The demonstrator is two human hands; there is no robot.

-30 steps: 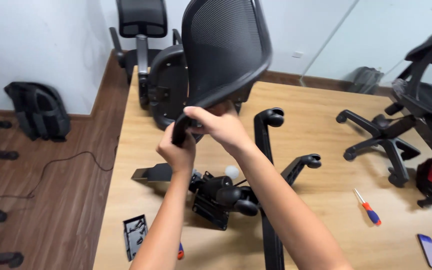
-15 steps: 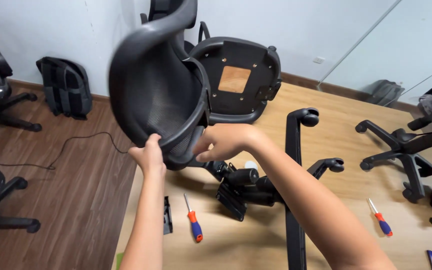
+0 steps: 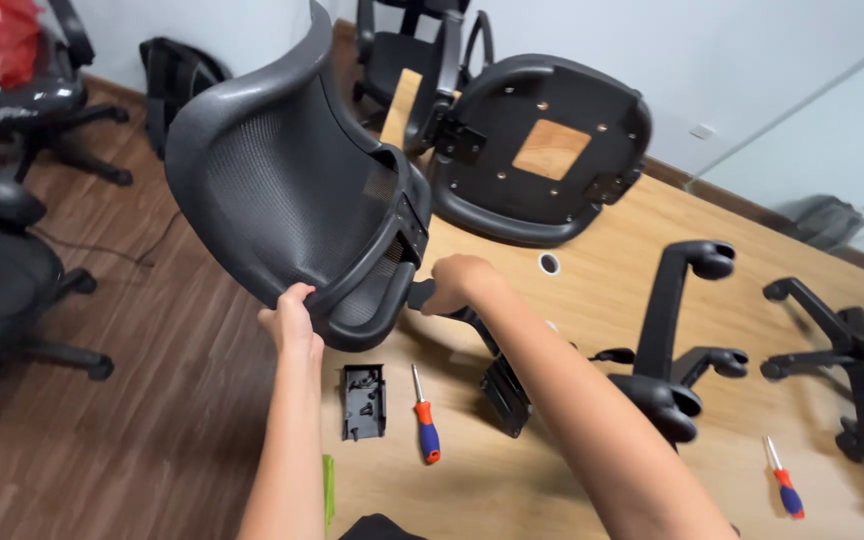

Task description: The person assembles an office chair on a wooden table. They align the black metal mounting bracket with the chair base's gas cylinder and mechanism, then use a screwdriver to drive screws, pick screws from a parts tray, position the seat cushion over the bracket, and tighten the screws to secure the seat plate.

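1. The left hand [image 3: 290, 322] grips the lower rim of a black mesh chair backrest [image 3: 287, 190], tilted in the air above the tabletop's [image 3: 612, 270] left edge.
2. The right hand [image 3: 457, 283] is clenched around the black bracket [image 3: 422, 295] at the backrest's base.
3. A red-and-blue screwdriver [image 3: 424, 420] and a small black plastic part [image 3: 363, 400] lie just below the hands.
4. An upturned seat base [image 3: 542, 150] rests behind the backrest.

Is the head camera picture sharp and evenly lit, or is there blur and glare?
Head view: soft, even indoor light; black mesh chair backrest and left hand fairly sharp; right hand slightly soft; pale sheen on the light wooden table; edges bend from the wide lens.
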